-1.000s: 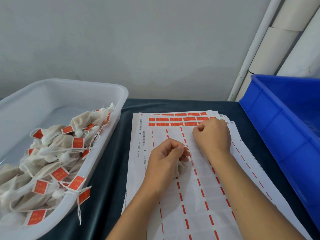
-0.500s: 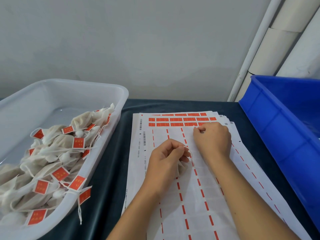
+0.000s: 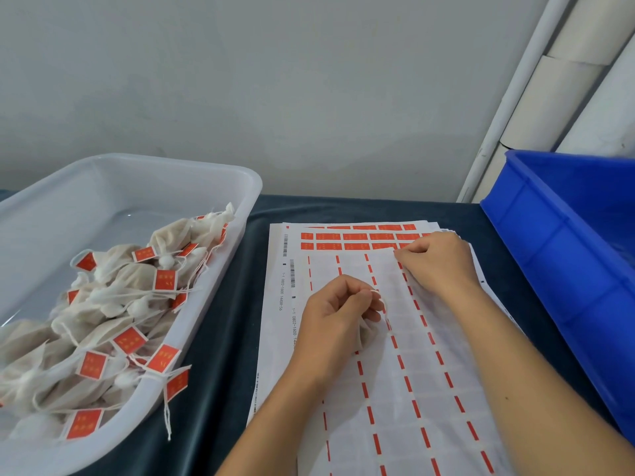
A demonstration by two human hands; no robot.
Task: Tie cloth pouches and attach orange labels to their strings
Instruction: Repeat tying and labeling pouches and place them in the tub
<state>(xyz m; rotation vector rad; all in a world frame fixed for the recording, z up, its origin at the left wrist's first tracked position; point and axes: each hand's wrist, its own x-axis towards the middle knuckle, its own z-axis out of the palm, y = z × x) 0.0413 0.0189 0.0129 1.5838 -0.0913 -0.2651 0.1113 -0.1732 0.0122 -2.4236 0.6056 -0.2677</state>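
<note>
Left hand (image 3: 338, 316), frame centre, pinches a thin white string (image 3: 384, 309), small cloth pouch (image 3: 365, 334) beneath its fingers. Right hand (image 3: 434, 261), curled, picks at rectangular orange labels (image 3: 354, 237) on the white sheet stack (image 3: 395, 389) just above.

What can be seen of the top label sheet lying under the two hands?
The top label sheet is glossy white backing paper lying flat on a fanned stack of similar sheets on the dark cloth-covered table. Most of its labels are peeled off, leaving pale rectangular outlines between columns of short orange dashes. Full orange labels show only at the far end, on the sheets beneath. The right hand picks at its far edge; the left hand, pinching a white string, rests mid-sheet.
</note>
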